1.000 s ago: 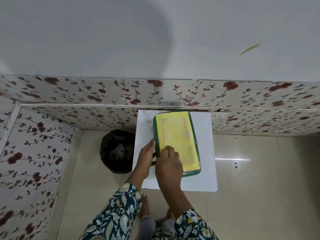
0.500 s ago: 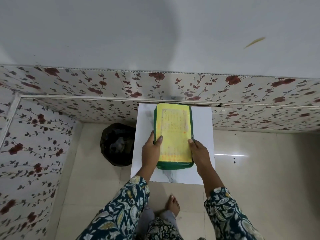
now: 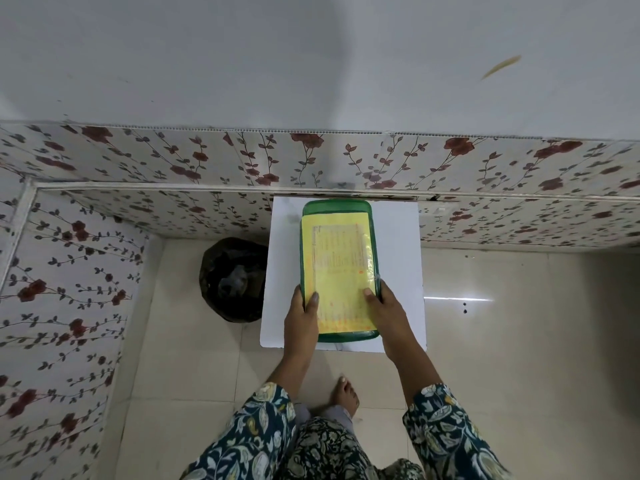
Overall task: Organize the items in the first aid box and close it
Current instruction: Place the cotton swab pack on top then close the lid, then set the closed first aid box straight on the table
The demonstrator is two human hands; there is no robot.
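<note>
The green first aid box (image 3: 337, 206) lies flat on a small white table (image 3: 398, 258), lid closed, with a yellow printed label (image 3: 337, 268) covering its top. My left hand (image 3: 302, 318) grips the box's near left side, thumb on the label. My right hand (image 3: 386, 311) grips the near right side, thumb also on the label. The box's contents are hidden under the lid.
A black bin bag (image 3: 232, 278) sits on the tiled floor just left of the table. The table backs onto a floral-panelled wall (image 3: 173, 161). My bare foot (image 3: 343, 393) stands on the floor in front of the table.
A second ago both hands were at the box's left edge. My right hand has moved to the right side, and the box has been turned flat and straightened on the table.
</note>
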